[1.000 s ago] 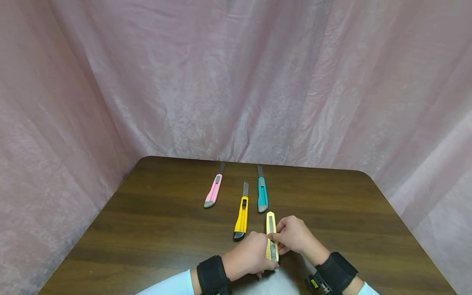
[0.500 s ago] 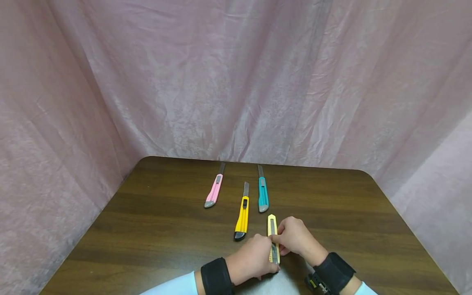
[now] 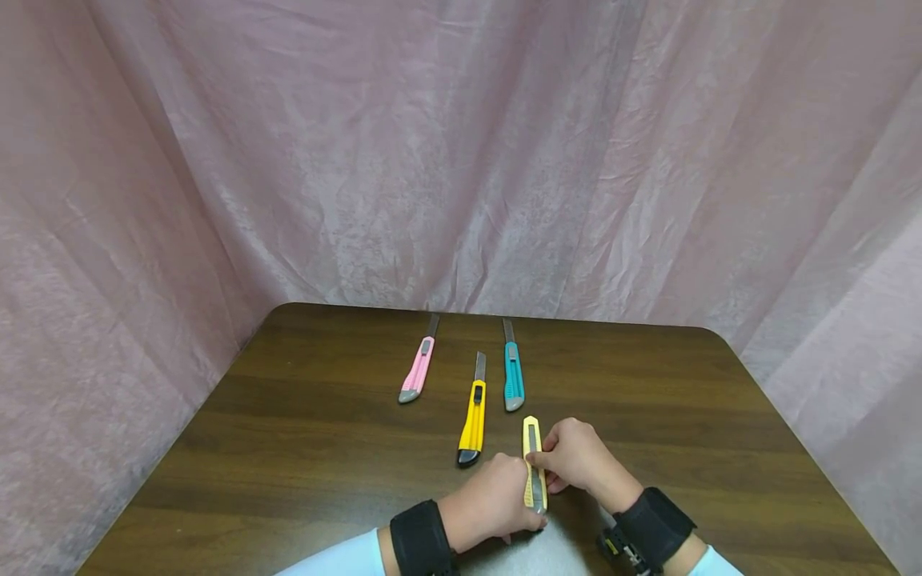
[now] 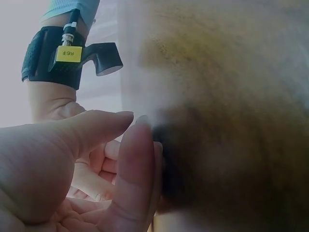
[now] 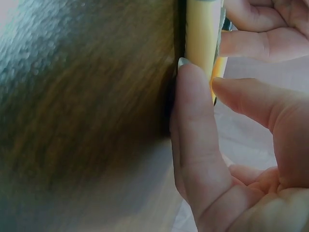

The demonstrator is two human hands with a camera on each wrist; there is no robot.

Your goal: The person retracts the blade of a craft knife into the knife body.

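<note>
A pale yellow utility knife (image 3: 535, 488) stands between my hands near the front of the table, its nose pointing away and no blade showing past it. My left hand (image 3: 490, 498) grips its near end from the left, the fingers partly hidden. From the right, my right hand (image 3: 579, 458) pinches the body, thumb over the slot in the upper face. The right wrist view shows the right index finger (image 5: 193, 92) along the pale yellow side. In the left wrist view, the left thumb (image 4: 104, 126) and fingers are close together; the knife is hidden there.
Beyond the hands, a yellow utility knife (image 3: 472, 424), a pink one (image 3: 418, 370) and a teal one (image 3: 514, 378) lie on the brown wooden table (image 3: 324, 448), blades out and pointing away. A pink curtain (image 3: 461, 160) hangs behind the table.
The pale yellow utility knife has shifted slightly nearer and to the right, with both hands keeping their hold. The other knives stay where they were.
</note>
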